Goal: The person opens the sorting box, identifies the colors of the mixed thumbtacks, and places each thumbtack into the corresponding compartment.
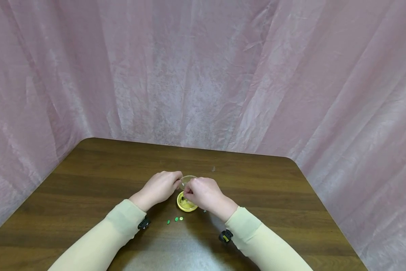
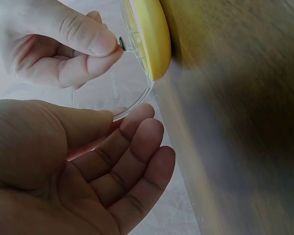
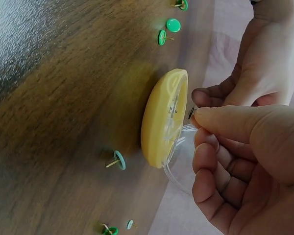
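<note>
A round yellow case (image 1: 186, 209) sits on the table, its hinged clear lid (image 2: 113, 93) raised. My left hand (image 1: 159, 187) pinches the lid's edge between thumb and index finger, while its other fingers are loosely bent. Above the case, my right hand (image 1: 204, 192) pinches a small dark thumbtack (image 3: 191, 113) between thumb and index finger. Only the tack's dark head shows clearly beyond the fingertips. A few dark items lie inside the case, partly hidden by the right hand in the head view.
Several green thumbtacks (image 3: 173, 25) lie on the wooden table (image 1: 115, 169) on the near side of the case. A pale teal thumbtack (image 3: 119, 160) and another green tack (image 3: 110, 230) lie to its right. Pink curtains (image 1: 189, 75) hang behind the table.
</note>
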A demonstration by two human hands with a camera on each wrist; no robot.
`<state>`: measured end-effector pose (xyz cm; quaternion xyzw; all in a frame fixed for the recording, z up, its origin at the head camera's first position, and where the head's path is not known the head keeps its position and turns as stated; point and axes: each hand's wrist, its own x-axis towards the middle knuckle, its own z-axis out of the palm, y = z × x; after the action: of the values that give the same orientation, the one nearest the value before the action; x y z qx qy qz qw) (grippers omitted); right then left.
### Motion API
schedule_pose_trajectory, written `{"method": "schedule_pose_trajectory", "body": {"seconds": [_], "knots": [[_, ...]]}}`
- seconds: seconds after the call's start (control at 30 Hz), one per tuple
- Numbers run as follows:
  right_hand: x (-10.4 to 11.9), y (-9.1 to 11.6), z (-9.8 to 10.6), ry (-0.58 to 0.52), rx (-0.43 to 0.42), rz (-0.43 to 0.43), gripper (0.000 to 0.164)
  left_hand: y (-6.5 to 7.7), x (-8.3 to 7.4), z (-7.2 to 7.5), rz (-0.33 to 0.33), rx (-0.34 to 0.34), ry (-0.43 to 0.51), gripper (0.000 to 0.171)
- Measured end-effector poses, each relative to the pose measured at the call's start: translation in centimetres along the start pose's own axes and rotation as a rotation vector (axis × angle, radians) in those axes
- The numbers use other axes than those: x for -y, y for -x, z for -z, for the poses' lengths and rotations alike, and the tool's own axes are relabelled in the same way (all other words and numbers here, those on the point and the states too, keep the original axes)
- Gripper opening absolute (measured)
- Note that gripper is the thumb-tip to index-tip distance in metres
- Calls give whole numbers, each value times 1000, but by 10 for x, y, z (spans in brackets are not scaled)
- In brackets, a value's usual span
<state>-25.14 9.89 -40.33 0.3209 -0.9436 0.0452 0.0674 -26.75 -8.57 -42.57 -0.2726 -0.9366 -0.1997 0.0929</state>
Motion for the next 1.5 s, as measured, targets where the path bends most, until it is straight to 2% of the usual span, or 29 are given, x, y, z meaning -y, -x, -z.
{"method": "schedule_pose_trajectory", "body": {"seconds": [0.33, 0.67, 0.97, 1.17, 1.5], "knots": [[0, -1, -3, 43, 7, 15, 21, -1, -1, 1, 0, 8, -2, 12], [-5, 2, 4, -9, 28, 4, 16, -1, -3, 1, 7, 14, 2, 12], [-26, 14, 17, -103, 37, -79, 6, -3, -2, 1, 31, 32, 4, 13], [-43, 24, 21, -161, 41, -152, 6, -3, -1, 1, 25, 33, 2, 13], [-59, 45, 27, -178, 48, -182, 7, -4, -1, 2, 31, 43, -2, 12]]}}
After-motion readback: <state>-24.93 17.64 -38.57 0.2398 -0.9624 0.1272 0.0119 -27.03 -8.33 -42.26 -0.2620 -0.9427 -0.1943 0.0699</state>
